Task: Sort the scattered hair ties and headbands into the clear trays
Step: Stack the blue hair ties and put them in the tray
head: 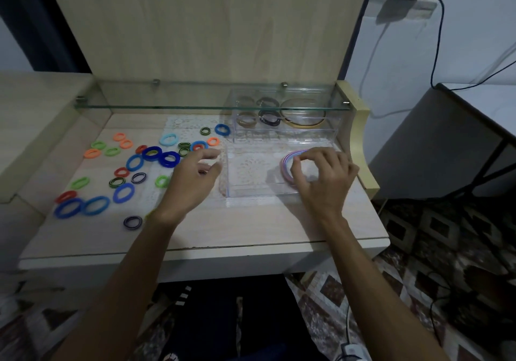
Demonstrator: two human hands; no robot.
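The right hand (321, 173) curls its fingers round a stack of pastel headbands (286, 165) inside the near clear tray (251, 190), while the left hand (195, 173) hovers loosely curled, seemingly holding nothing, just left of it. A far tray (287, 134) already holds a few bands, but dozens of coloured hair ties (134, 162) lie scattered across the desk (237, 229) at left, so most sorting seems left.

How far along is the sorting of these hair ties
Early on. Done: the far tray holds some ties and a large band. In hand: the right hand holds pastel headbands in the near tray. Left: dozens of hair ties lie scattered by the left hand.
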